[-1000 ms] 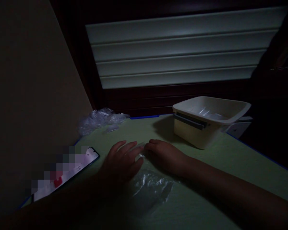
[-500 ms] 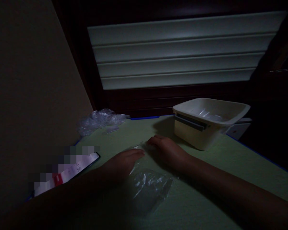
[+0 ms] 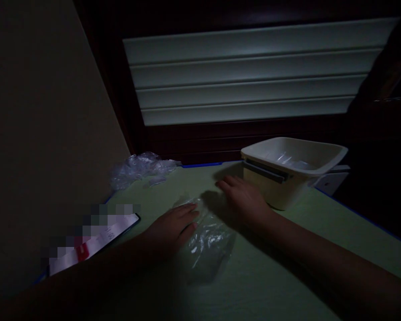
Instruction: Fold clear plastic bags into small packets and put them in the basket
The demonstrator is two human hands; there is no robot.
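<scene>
Touching the clear plastic (image 3: 209, 249), the left hand (image 3: 172, 226) has its grip apart; for the right hand (image 3: 246, 199), I cannot tell.

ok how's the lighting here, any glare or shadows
Head view: dim overall, with small bright glints on the clear plastic; head view again: a dark shadow lies just left of the right hand, and the left forearm fades into near darkness.

head view, forward and down, near hands (image 3: 175, 223) (image 3: 243, 198)
</scene>
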